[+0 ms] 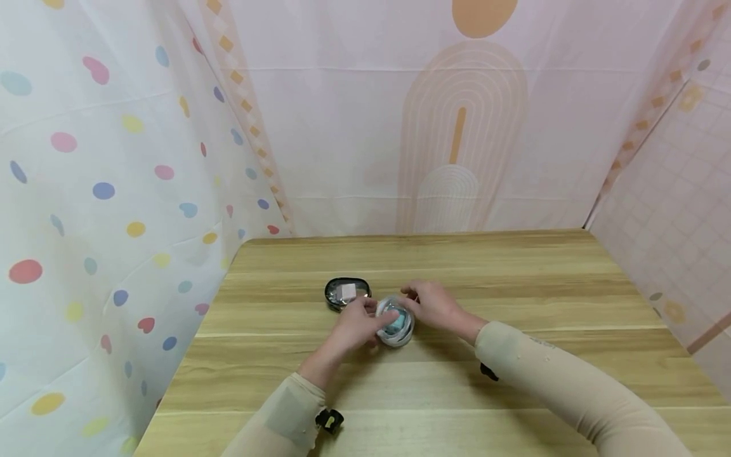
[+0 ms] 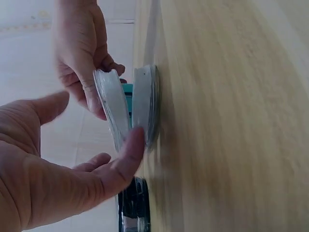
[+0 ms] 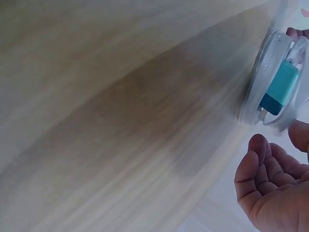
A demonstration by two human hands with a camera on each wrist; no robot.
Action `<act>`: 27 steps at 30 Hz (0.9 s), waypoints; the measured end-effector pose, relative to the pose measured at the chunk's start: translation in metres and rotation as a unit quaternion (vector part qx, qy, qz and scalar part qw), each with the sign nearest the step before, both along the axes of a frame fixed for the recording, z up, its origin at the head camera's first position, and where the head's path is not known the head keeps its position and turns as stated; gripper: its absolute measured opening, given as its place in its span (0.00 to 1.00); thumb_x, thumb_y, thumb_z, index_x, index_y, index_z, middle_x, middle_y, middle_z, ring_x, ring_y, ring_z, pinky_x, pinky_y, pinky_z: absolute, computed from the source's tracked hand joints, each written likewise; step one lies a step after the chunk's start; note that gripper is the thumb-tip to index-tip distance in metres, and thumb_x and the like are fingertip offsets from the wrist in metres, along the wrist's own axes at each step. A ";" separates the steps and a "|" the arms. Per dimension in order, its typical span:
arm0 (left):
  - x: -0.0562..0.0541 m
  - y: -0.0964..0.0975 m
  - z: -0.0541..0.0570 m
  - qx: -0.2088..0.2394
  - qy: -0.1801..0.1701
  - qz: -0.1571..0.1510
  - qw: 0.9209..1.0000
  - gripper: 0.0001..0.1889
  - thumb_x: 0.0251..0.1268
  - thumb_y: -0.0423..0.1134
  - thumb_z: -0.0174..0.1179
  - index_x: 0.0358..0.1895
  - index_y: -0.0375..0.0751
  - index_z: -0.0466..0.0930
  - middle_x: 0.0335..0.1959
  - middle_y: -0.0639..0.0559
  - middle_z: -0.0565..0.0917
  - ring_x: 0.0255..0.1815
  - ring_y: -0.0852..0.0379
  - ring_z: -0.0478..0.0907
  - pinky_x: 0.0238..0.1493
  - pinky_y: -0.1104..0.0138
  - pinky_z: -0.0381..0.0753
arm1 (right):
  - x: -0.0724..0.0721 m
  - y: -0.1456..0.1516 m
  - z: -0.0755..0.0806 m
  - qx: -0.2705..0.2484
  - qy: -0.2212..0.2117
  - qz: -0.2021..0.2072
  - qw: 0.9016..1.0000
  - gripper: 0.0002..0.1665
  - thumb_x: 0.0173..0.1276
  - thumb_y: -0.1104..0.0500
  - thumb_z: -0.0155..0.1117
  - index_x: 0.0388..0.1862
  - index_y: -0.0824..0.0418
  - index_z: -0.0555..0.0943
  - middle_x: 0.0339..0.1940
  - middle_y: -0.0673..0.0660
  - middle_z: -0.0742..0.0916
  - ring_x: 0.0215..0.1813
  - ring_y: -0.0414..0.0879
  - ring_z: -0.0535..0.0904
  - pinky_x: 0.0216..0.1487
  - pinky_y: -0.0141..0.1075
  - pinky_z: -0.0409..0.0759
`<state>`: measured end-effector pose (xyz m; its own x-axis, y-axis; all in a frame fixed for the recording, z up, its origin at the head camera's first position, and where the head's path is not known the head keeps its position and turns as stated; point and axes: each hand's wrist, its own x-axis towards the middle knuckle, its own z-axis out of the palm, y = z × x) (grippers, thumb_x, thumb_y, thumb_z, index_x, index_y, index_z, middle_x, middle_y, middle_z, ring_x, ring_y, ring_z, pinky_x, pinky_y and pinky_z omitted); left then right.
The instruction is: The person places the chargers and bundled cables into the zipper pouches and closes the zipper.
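Observation:
A clear round zip case [image 1: 396, 336] with pale edging stands partly open on the table, its two halves apart like a clamshell. Inside sit a teal charger [image 3: 282, 87] and a white cable [image 3: 300, 55]. My left hand [image 1: 355, 327] is at the case's left side; in its wrist view a fingertip touches the lower half and the thumb stands apart. From the far right, my right hand [image 1: 433, 306] reaches to the lid [image 2: 112, 94], thumb against its rim. Its other fingers curl loosely below the case in the right wrist view, holding nothing.
Just beyond my left hand lies a black-rimmed oval clear case [image 1: 347, 280] with a small pale item inside. The wooden table [image 1: 514, 266] meets patterned curtains [image 1: 342, 127] at the back and sides.

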<state>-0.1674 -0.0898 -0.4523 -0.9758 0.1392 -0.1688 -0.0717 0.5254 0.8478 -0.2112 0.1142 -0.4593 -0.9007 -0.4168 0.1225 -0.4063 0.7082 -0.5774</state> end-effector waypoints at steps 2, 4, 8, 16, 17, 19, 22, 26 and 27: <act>0.001 0.005 -0.002 -0.040 0.023 -0.012 0.999 0.39 0.66 0.54 0.75 0.68 0.26 0.76 0.60 0.31 0.86 0.46 0.43 0.88 0.49 0.52 0.89 | 0.000 0.001 -0.002 0.000 -0.001 0.000 1.000 0.19 0.78 0.56 0.68 0.58 0.68 0.87 0.45 0.60 0.93 0.46 0.50 0.90 0.49 0.45 0.90; 0.003 0.012 -0.005 -0.079 0.054 -0.024 0.995 0.41 0.62 0.54 0.77 0.68 0.25 0.76 0.58 0.31 0.86 0.52 0.43 0.86 0.55 0.50 0.88 | 0.000 0.002 -0.004 0.003 -0.004 0.002 1.000 0.18 0.77 0.57 0.69 0.58 0.68 0.86 0.44 0.60 0.93 0.45 0.48 0.90 0.46 0.42 0.90; 0.008 0.022 -0.010 -0.128 0.089 -0.033 0.987 0.42 0.59 0.51 0.79 0.67 0.24 0.75 0.56 0.34 0.85 0.52 0.42 0.84 0.54 0.49 0.88 | 0.000 0.003 -0.005 0.010 -0.016 0.012 1.000 0.19 0.77 0.58 0.70 0.61 0.67 0.85 0.44 0.60 0.93 0.43 0.47 0.90 0.43 0.38 0.90; 0.012 0.031 -0.007 -0.355 0.198 -0.037 0.913 0.30 0.57 0.58 0.79 0.57 0.43 0.90 0.64 0.44 0.86 0.59 0.41 0.77 0.58 0.51 0.78 | 0.000 0.007 -0.003 0.073 0.050 0.041 0.995 0.16 0.76 0.58 0.71 0.60 0.57 0.89 0.64 0.64 0.87 0.65 0.61 0.85 0.63 0.55 0.87; 0.013 0.031 -0.006 -0.374 0.207 -0.041 0.903 0.27 0.58 0.57 0.79 0.55 0.46 0.91 0.62 0.46 0.87 0.58 0.42 0.77 0.56 0.52 0.77 | 0.000 0.008 -0.003 0.080 0.058 0.045 0.994 0.15 0.75 0.57 0.72 0.58 0.56 0.91 0.64 0.65 0.87 0.65 0.62 0.84 0.64 0.56 0.86; 0.015 0.032 -0.006 -0.397 0.221 -0.048 0.890 0.23 0.60 0.56 0.78 0.52 0.46 0.92 0.59 0.49 0.89 0.56 0.43 0.78 0.53 0.53 0.77 | 0.000 0.010 -0.003 0.089 0.072 0.049 0.992 0.14 0.75 0.57 0.72 0.56 0.55 0.92 0.62 0.65 0.87 0.63 0.61 0.85 0.61 0.56 0.87; 0.016 0.032 -0.006 -0.409 0.237 -0.057 0.880 0.18 0.62 0.54 0.77 0.47 0.47 0.93 0.56 0.51 0.90 0.53 0.44 0.80 0.52 0.54 0.77 | 0.000 0.011 -0.005 0.093 0.084 0.054 0.991 0.14 0.75 0.56 0.72 0.56 0.54 0.92 0.59 0.63 0.88 0.59 0.59 0.86 0.57 0.54 0.88; 0.014 0.029 -0.011 -0.417 0.296 -0.073 0.856 0.12 0.60 0.50 0.77 0.41 0.49 0.93 0.52 0.51 0.92 0.48 0.46 0.81 0.50 0.56 0.78 | 0.000 0.013 -0.006 0.100 0.103 0.063 0.988 0.13 0.75 0.56 0.72 0.55 0.55 0.92 0.58 0.63 0.89 0.58 0.58 0.86 0.57 0.53 0.89; 0.014 0.028 -0.013 -0.422 0.315 -0.078 0.846 0.10 0.59 0.48 0.76 0.40 0.49 0.92 0.50 0.52 0.92 0.46 0.47 0.81 0.49 0.57 0.79 | 0.000 0.013 -0.006 0.103 0.112 0.066 0.986 0.13 0.75 0.56 0.73 0.55 0.56 0.93 0.58 0.64 0.89 0.59 0.59 0.86 0.57 0.53 0.88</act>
